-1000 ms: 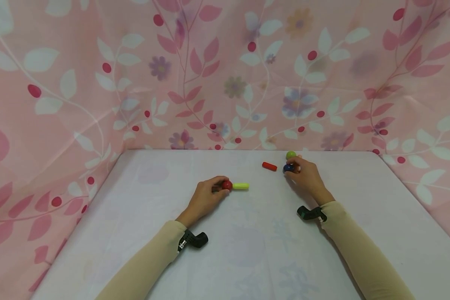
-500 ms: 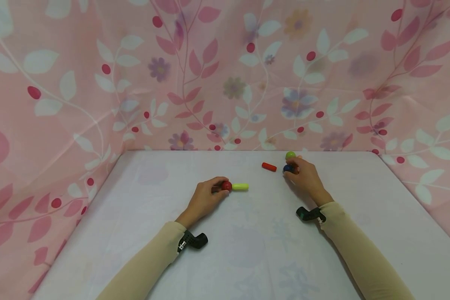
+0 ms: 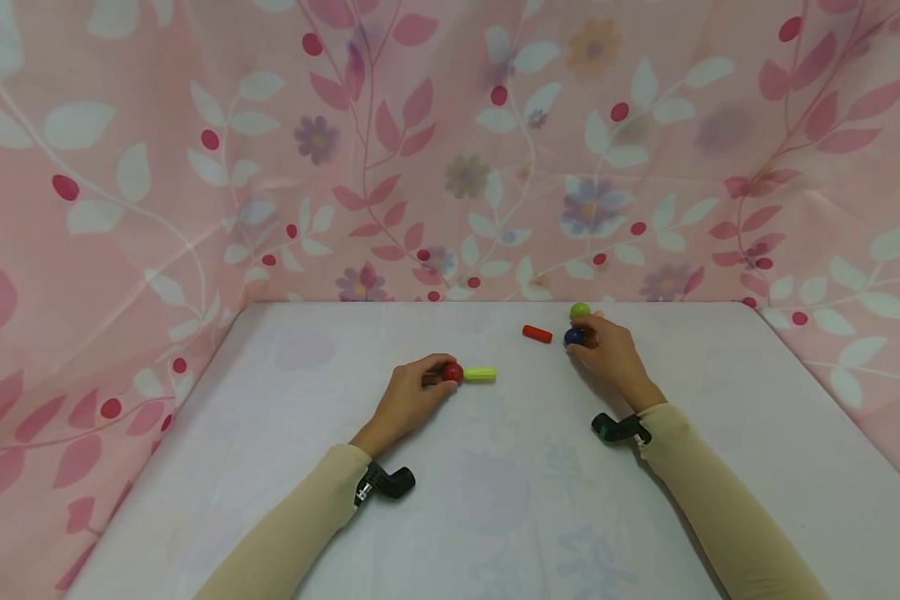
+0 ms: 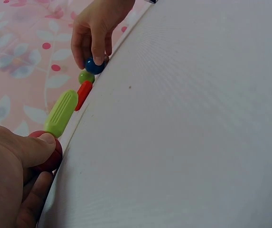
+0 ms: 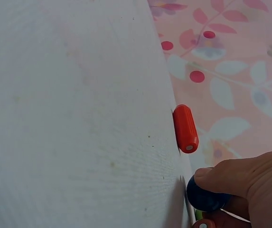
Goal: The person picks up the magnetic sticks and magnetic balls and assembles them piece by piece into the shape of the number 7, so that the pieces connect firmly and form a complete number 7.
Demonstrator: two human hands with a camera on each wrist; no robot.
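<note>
My left hand (image 3: 412, 392) pinches a red ball (image 3: 452, 372) between thumb and fingers. A yellow-green ribbed rod (image 3: 481, 374) sticks out from the ball to the right; in the left wrist view the rod (image 4: 61, 114) meets the ball end-on. Farther back on the right, my right hand (image 3: 613, 354) pinches a dark blue ball (image 3: 573, 337), its thumb lying over the ball (image 5: 204, 194) in the right wrist view. Below that ball, partly hidden, shows the pale-tipped end of a red rod (image 5: 206, 223). A green ball (image 3: 580, 310) sits just behind the right fingertips.
Another red rod (image 3: 537, 334), also seen in the right wrist view with a silvery tip, lies on the white-covered table (image 3: 495, 492) left of the blue ball. A pink floral curtain (image 3: 420, 167) hangs along the table's back edge and sides.
</note>
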